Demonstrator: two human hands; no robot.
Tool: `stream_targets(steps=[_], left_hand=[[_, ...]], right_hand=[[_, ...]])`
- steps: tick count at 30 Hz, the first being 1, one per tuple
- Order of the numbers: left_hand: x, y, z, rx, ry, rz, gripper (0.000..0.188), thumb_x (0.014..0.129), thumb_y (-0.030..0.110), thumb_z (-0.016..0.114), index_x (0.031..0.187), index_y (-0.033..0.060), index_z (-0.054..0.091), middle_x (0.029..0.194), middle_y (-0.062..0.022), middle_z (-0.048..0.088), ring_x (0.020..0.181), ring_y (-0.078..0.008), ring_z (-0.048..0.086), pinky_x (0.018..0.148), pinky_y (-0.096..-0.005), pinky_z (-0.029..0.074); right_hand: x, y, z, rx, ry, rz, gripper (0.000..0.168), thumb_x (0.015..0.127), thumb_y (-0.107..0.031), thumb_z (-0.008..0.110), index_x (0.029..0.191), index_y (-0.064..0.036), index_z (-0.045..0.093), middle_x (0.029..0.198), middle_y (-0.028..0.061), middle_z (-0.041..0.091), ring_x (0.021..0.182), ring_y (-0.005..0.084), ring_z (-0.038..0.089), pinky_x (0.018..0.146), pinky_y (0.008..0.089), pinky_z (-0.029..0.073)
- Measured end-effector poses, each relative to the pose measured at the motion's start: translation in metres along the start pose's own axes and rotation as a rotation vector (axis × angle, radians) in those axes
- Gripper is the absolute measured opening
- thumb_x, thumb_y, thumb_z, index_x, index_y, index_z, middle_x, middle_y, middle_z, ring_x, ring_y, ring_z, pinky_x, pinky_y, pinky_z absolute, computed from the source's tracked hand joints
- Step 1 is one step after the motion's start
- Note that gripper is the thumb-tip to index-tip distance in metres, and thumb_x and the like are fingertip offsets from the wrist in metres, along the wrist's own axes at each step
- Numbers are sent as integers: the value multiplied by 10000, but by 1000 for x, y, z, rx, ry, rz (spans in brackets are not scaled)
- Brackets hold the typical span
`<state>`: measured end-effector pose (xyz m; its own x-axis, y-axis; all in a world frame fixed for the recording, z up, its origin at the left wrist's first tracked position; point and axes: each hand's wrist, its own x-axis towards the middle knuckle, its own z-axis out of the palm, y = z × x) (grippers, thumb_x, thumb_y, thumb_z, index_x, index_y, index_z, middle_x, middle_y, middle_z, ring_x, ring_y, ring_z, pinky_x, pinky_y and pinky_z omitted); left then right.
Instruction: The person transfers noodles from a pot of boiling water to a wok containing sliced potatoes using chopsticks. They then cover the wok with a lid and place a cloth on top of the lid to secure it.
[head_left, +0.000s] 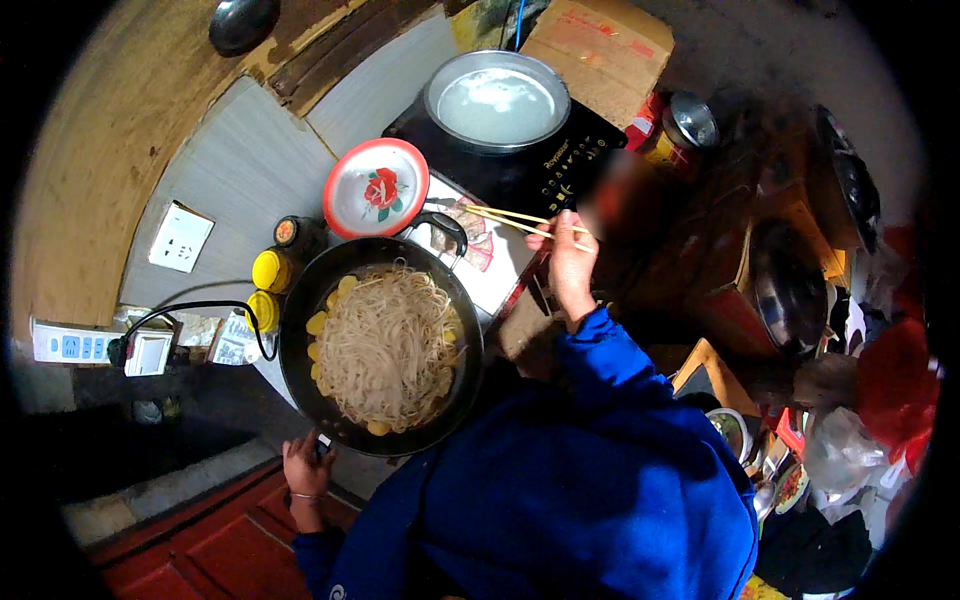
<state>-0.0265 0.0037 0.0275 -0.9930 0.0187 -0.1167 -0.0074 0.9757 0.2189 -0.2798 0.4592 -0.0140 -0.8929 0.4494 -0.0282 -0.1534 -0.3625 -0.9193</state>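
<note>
A wide black pan (469, 375) holds a heap of pale noodles (390, 349) with yellow slices (316, 324) around them, perhaps potato. My left hand (304, 465) is at the pan's lower-left rim, its fingers closed around a side handle that they mostly hide. A pair of chopsticks (510, 219) is held in my right hand (570, 255), their tips pointing left, outside the pan. Beneath the tips lies a patterned cloth or packet (476, 244) on the white counter. The pan's other loop handle (448, 227) is black and uncovered.
A white enamel plate (352, 191) with a red rim and painted rose stands behind the pan. A metal basin (501, 139) of cloudy liquid sits on a black induction cooker (551, 176). Yellow-lidded jars (270, 270), a black cable (195, 306) and a power strip (75, 346) are at left.
</note>
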Motion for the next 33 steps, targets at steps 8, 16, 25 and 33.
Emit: stream_targets(steps=[8,16,25,33], left_hand=[[-1,-4,1,-15,-6,-14,541,588,178,766,1082,29,603,803,-137,572,777,-324,489,719,-400,415],[-1,-2,0,-8,-4,27,544,579,165,765,1076,18,598,791,-142,570,773,-327,491,718,-403,420],[-2,2,-4,-23,-18,-5,544,596,175,750,1093,28,587,838,-153,564,822,-348,484,735,-412,420],[2,16,-14,3,-67,-162,489,667,221,719,1116,72,594,893,-131,578,905,-324,492,783,-405,430]], right_hand=[[-2,57,49,78,-39,144,180,948,-193,478,862,-37,503,705,37,549,529,108,550,469,236,448],[7,43,34,19,38,51,216,962,-199,438,835,-26,458,695,79,550,561,167,586,546,287,522],[-4,-29,-3,211,52,-34,266,951,-280,451,886,-23,465,745,168,593,576,258,614,522,355,540],[-45,-140,31,274,-247,-169,277,940,-321,454,881,-50,462,737,166,585,572,238,593,523,332,504]])
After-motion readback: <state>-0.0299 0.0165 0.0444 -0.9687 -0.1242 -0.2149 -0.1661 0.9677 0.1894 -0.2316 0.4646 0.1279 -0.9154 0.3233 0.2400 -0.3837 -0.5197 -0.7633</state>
